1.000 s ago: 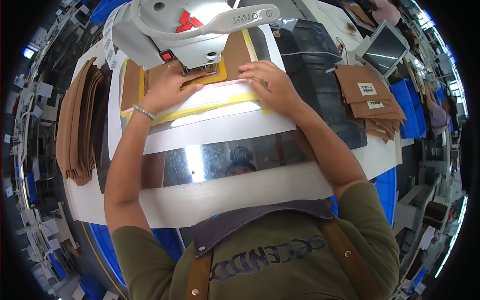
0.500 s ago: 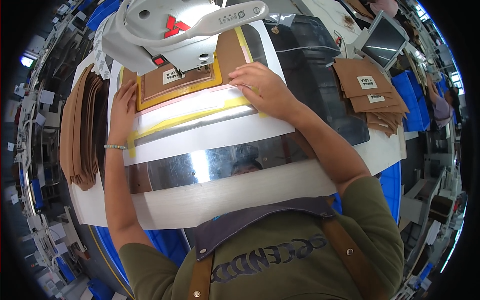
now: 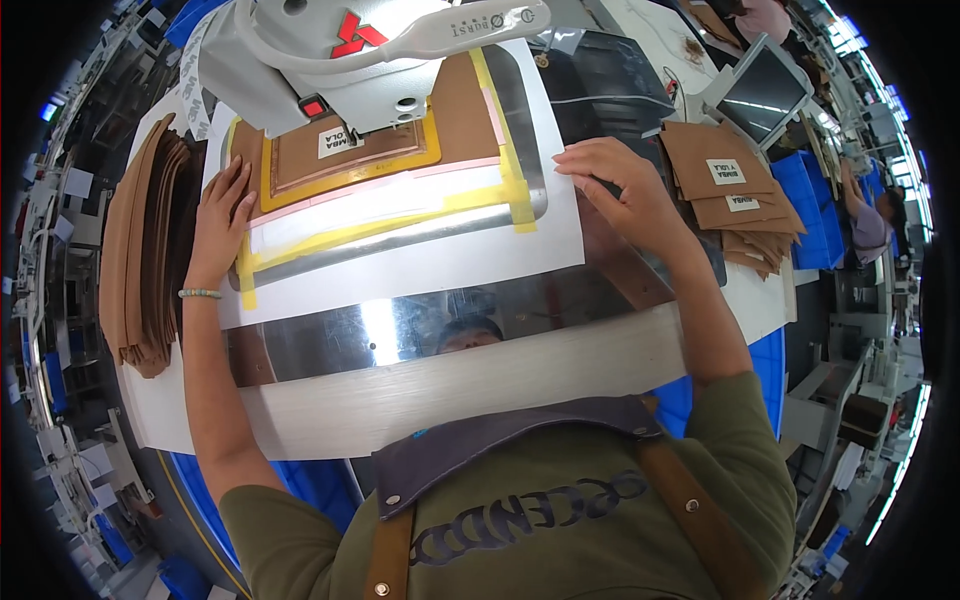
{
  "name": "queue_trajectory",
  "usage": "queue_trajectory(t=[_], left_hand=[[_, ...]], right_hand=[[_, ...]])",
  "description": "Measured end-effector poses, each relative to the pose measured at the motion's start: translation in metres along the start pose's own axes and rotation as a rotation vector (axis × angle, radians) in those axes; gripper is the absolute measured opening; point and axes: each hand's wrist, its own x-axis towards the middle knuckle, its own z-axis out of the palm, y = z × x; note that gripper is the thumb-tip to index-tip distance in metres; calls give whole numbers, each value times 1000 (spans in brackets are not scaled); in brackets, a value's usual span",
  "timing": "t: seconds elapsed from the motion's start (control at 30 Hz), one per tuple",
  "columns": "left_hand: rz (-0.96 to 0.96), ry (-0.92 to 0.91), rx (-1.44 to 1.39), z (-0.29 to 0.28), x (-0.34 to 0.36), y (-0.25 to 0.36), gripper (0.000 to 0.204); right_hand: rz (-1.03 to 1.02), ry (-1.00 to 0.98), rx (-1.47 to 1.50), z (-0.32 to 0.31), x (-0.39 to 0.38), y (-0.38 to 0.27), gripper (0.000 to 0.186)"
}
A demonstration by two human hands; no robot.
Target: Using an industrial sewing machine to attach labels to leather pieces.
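A brown panel [image 3: 465,120] with a white label [image 3: 341,141] lies under the head of a white sewing machine [image 3: 330,70]. The yellow clamp frame [image 3: 365,183] of the machine rests around the label. My left hand [image 3: 221,212] lies at the left edge of the white sheet [image 3: 420,265], fingers stretched out, with nothing visible in it. At the right edge of that sheet hovers my right hand [image 3: 617,190]; its fingers are loosely bent and apart, and it holds nothing. Yellow tape [image 3: 400,225] borders the work area.
Brown pieces [image 3: 140,250] hang in a stack at the left. Labelled brown panels [image 3: 715,175] are piled at the right, near a monitor [image 3: 765,90] and a blue bin [image 3: 808,210]. A lit work lamp [image 3: 470,30] crosses above. Another person [image 3: 872,220] is at far right.
My right hand has lifted off the brown panel and moved right, to the sheet's edge. My left hand stays at the left side. The view has shifted slightly.
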Motion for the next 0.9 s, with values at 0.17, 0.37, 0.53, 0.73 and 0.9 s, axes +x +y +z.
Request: queue_trajectory(t=[0.17,0.37,0.53,0.73,0.9], left_hand=[[97,6,-71,10,12,27,50],[206,34,-99,26,34,71,50],[240,62,-78,40,42,107,40],[213,224,-211,51,54,168,27],[62,243,-238,42,49,184,26]], right_hand=[[-18,-17,34,9,14,-6,22],[-327,-120,-92,59,39,-37,23],[-293,-146,-70,68,31,-36,22],[-274,-100,-111,78,24,-22,19],[-332,-58,-136,87,22,-19,16]])
